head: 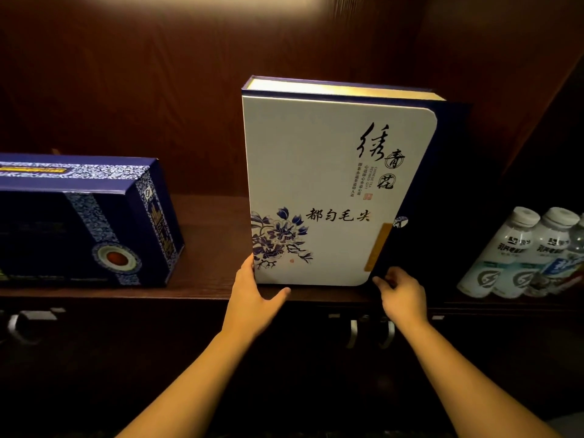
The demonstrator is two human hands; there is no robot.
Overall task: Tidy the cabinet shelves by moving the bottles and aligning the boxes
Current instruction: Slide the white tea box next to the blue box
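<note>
A tall white tea box with blue flowers and black calligraphy stands upright on the dark wooden shelf. My left hand holds its lower left corner, fingers along the left side and thumb under the front edge. My right hand touches its lower right corner with loosely curled fingers. A dark blue patterned box lies on the shelf to the left. Several white-capped bottles stand at the right end of the shelf.
Below the shelf edge are cabinet doors with metal handles in the middle and another handle at the left. The cabinet's brown back wall rises behind the boxes. A gap of bare shelf lies between the two boxes.
</note>
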